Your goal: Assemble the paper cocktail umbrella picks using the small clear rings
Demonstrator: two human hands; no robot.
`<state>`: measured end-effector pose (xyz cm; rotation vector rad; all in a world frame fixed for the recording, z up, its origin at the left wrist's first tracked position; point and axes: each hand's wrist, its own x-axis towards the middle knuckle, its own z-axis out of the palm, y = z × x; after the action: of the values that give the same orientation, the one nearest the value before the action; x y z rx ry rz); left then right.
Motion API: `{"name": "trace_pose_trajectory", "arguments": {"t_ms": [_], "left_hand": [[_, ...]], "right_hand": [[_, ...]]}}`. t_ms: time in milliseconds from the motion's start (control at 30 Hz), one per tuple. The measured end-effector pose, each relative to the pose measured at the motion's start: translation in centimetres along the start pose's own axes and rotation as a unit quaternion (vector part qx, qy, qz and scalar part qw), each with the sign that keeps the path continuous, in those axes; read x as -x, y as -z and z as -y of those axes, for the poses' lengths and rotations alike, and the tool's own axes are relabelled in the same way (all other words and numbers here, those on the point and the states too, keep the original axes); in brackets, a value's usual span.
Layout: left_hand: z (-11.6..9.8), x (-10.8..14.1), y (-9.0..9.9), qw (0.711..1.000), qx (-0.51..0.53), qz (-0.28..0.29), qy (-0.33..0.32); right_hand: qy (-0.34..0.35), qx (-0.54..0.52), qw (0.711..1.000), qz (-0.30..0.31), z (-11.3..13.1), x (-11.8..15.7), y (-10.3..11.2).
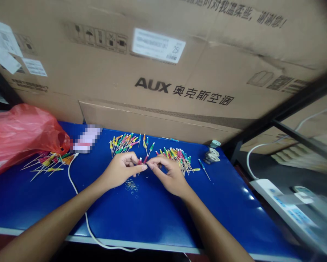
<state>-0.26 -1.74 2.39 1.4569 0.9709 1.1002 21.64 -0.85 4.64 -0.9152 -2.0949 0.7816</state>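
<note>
Near the middle of the blue table (pixel 98 203), my left hand (pixel 125 168) pinches a small red paper umbrella pick (pixel 140 160) with a white tip. My right hand (pixel 167 174) is beside it, thumb and fingertips pressed together close to a second dark red pick; whatever it holds is too small to tell. Small clear rings (pixel 132 186) lie just below my left hand. Behind the hands are a pile of colourful folded umbrella picks (pixel 122 142) and, to the right, another pile (pixel 179 158). A single blue pick (pixel 204 169) lies further right.
A red plastic bag (pixel 24 134) sits at the left with more picks (pixel 50 162) beside it. A phone (pixel 87 140) has a white cable (pixel 73 182) running to the front edge. Large cardboard box (pixel 158 109) behind; small pale objects (pixel 214 153) and a power strip (pixel 286 211) at right.
</note>
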Motion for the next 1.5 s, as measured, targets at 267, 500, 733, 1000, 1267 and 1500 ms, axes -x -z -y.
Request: {"name": "trace_pose_trajectory", "arguments": {"t_ms": [267,500,733,1000,1267,1500], "left_hand": [[-0.1,0.8,-1.1,0.996,-0.085,0.040,0.000],[0.4,0.6,-0.8,0.995,-0.089,0.037,0.008],[0.7,0.4,-0.6,0.997,-0.074,0.032,0.007],[0.6,0.6,-0.8,0.996,-0.084,0.017,-0.003],[0.6,0.5,-1.1,0.998,-0.053,0.023,0.009],[0.3,0.6,-1.1,0.997,-0.030,0.066,0.015]], "right_hand": [[-0.040,-0.109,0.993,-0.025,0.2,0.4,-0.4],[-0.027,-0.063,0.997,-0.018,0.7,0.4,0.1],[-0.014,-0.039,0.998,-0.050,0.8,0.5,0.0],[-0.061,-0.126,0.990,-0.014,0.0,0.3,-1.8],[-0.085,-0.145,0.984,-0.062,-0.5,0.1,-2.1],[-0.119,-0.226,0.961,-0.106,-0.1,-0.2,-1.3]]}}
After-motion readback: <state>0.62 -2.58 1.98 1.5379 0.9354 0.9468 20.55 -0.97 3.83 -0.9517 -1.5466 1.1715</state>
